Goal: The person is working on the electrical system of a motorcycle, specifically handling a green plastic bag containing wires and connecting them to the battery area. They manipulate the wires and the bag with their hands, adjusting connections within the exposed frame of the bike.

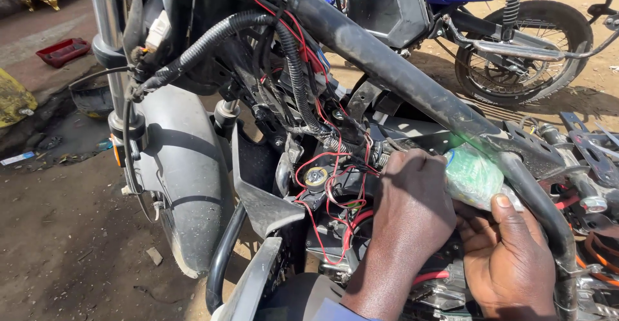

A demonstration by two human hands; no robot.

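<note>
A stripped motorcycle fills the view, its black frame tube (387, 63) running diagonally from top centre to the right. Under the tube lies a tangle of red wires (329, 198) and a black corrugated hose (293, 69). My left hand (412, 205) is closed on the left end of a clear greenish plastic-wrapped bundle (474, 176) tucked beneath the tube. Just right of it and lower, my right hand (509, 256) holds the bundle from below, its thumb pressing on the plastic. What is inside the plastic is hidden.
The grey front mudguard (180, 166) and chrome fork (109, 24) stand at the left over dirt ground. A blue motorcycle's rear wheel (522, 43) is parked behind at top right. A red tray (62, 51) and a yellow object (13, 98) lie at far left.
</note>
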